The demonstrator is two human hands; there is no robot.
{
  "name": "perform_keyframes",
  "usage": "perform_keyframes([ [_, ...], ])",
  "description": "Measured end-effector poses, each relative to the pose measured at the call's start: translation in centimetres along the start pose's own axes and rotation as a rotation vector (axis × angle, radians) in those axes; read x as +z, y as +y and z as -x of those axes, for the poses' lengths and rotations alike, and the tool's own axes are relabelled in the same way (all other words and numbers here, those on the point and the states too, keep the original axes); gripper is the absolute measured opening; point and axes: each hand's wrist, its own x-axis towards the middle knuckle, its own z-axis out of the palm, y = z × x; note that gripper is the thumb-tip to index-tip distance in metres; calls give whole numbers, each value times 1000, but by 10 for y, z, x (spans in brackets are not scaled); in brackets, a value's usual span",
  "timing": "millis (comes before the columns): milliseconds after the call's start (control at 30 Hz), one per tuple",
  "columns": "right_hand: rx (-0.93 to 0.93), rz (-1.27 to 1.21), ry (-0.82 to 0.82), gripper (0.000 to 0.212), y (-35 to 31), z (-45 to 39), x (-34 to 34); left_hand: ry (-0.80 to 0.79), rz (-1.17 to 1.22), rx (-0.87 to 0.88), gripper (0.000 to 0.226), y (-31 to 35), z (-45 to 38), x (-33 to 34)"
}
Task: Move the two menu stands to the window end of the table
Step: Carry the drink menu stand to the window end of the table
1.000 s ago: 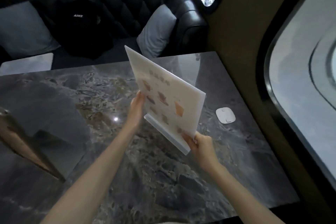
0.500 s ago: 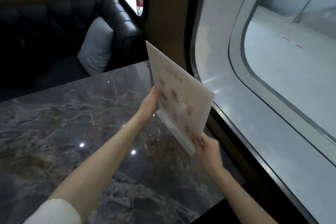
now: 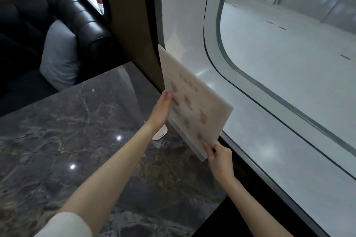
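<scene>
1. Menu stand (image 3: 194, 102): one pale, translucent panel with blurred brownish printed items and a strip base along its lower edge. Held in the air, tilted, over the window-side edge of the table, its upper corner against the dark window frame. Only one stand is in view.
2. Left hand (image 3: 160, 112): fingers (image 3: 167, 96) straight and together, laid flat against the near face of the panel at its left edge. The thumb is hidden behind the hand, so whether it clamps the panel cannot be told.
3. Right hand (image 3: 219, 157): fingers curled and closed on the lower right corner of the panel, pinching it where the base strip ends.
4. Table (image 3: 63, 140): dark grey marble top with pale veins and glints of light, below and to the left of both hands.
5. White device (image 3: 159, 133): small, rounded, lying on the table just below the left wrist, partly hidden by it.
6. Window (image 3: 289, 67): large, curved frame, to the right of the fingers.
7. Sofa (image 3: 77, 17): black, tufted, beyond the table, with a grey cushion (image 3: 57, 54) on it.
</scene>
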Motion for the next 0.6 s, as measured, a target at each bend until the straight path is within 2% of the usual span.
perform_keyframes([
  [67, 20, -30, 0, 12, 1, -1, 1, 17, 15, 11, 41, -1, -2, 1],
  [167, 27, -74, -6, 16, 3, -2, 3, 39, 5, -23, 73, -11, -7, -2],
  [233, 28, -92, -2, 19, 2, -2, 4, 22, 1, -41, 80, -18, -11, -4],
  [367, 42, -67, -8, 21, 3, -4, 5, 45, -98, -30, 61, -13, -6, -1],
  [500, 48, -32, -54, 19, 6, -4, 3, 36, -179, -39, 55, -20, -8, -1],
  [600, 88, 3, -138, 20, 9, -6, 0, -15, -299, -174, 51, -25, -2, -3],
])
